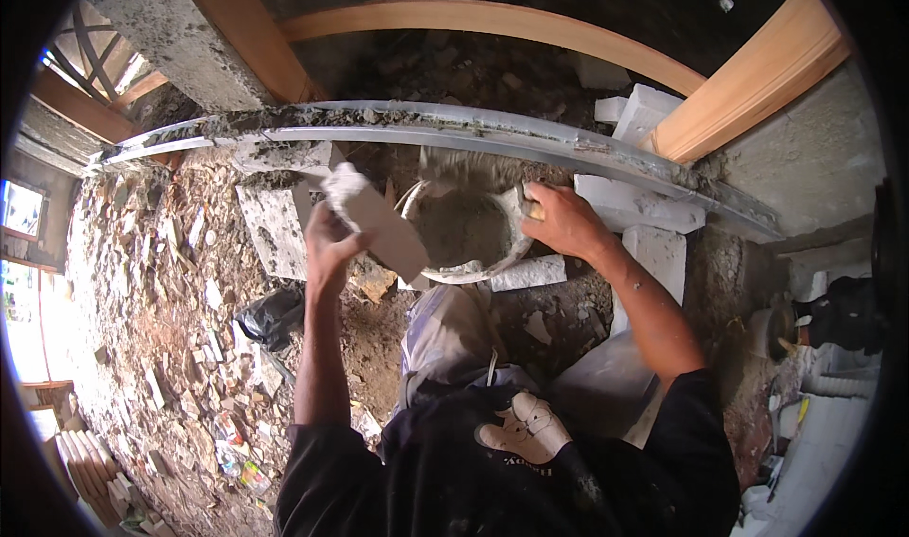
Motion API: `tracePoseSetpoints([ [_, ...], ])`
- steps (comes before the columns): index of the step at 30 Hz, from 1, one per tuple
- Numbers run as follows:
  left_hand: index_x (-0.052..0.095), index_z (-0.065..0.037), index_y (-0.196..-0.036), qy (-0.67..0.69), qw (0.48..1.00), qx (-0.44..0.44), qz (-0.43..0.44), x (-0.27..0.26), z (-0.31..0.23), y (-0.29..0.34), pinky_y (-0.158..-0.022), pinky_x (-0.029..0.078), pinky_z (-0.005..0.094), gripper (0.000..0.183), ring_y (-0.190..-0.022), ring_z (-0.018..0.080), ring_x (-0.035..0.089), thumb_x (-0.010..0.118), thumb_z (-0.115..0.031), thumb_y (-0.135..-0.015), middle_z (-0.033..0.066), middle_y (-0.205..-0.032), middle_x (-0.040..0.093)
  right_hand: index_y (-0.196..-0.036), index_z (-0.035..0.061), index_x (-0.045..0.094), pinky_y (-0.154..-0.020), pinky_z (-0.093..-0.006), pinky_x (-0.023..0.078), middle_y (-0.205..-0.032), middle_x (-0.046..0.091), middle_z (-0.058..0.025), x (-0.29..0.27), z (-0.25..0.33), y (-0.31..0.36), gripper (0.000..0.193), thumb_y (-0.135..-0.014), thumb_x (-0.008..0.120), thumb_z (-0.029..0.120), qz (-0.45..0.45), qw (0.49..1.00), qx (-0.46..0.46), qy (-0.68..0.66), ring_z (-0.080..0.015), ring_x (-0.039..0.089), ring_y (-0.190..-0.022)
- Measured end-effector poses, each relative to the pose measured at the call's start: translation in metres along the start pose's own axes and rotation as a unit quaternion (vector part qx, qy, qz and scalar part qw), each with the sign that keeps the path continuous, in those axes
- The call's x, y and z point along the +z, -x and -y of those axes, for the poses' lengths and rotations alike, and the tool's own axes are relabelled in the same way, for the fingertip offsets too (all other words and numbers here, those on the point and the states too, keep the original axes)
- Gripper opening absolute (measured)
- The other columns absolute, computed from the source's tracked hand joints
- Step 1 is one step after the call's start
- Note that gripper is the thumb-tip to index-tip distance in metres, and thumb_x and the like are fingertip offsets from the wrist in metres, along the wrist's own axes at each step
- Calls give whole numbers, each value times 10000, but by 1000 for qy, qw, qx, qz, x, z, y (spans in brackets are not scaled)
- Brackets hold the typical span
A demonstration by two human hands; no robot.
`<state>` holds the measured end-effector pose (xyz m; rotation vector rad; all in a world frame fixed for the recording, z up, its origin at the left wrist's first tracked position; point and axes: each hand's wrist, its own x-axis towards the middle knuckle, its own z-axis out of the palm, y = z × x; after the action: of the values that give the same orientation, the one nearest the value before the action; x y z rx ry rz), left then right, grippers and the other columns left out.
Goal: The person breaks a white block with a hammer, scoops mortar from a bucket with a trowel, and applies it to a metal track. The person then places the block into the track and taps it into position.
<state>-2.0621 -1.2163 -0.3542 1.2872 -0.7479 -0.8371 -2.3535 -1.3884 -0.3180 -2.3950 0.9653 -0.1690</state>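
My left hand is closed around a pale lightweight block, held tilted at the left side of a round bucket. Wet grey mortar fills part of the bucket. At its right rim, my right hand is closed on a short yellowish wooden handle, seemingly a trowel's. A grey, mortar-smeared flat shape lies along the bucket's far side; whether it joins the handle I cannot tell.
A mortar-crusted metal channel spans the far side, beneath a wooden frame. White blocks stand left and right of the bucket. Rubble and a black plastic bag lie to the left. A power tool sits at the right.
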Motion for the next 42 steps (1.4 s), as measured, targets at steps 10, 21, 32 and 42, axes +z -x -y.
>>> tracePoseSetpoints([
  [10,518,-19,-1008,202,953,-1,-227,-38,37,31,-789,447,311,250,-869,173,572,649,-68,-801,73,-959,592,-794,79,720,-629,-408,507,-857,687,-152,138,-51,-85,163,-768,559,86,123,922,-30,367,-260,673,-766],
  [21,542,-49,-935,274,925,-14,-262,-67,58,50,-802,451,312,168,-895,162,579,650,-94,-815,52,-942,605,-918,100,726,-590,-494,479,-913,700,-70,194,16,-116,205,-725,664,128,318,800,-164,482,-288,670,-778],
  [32,478,-78,-1206,359,903,-122,-203,-53,77,44,-910,448,475,577,-1051,293,549,637,-420,-771,98,-1121,561,-908,-14,696,-568,-321,500,-722,680,-102,51,-66,-87,309,-682,700,196,380,925,-17,-20,-144,640,-596],
  [42,539,-30,-1171,448,872,-196,13,27,83,24,-836,519,430,455,-923,261,639,599,-321,-827,115,-1041,640,-1049,-30,629,-724,-316,515,-920,657,-150,42,-41,-12,382,-717,698,144,-14,981,-118,-156,-230,650,-793],
])
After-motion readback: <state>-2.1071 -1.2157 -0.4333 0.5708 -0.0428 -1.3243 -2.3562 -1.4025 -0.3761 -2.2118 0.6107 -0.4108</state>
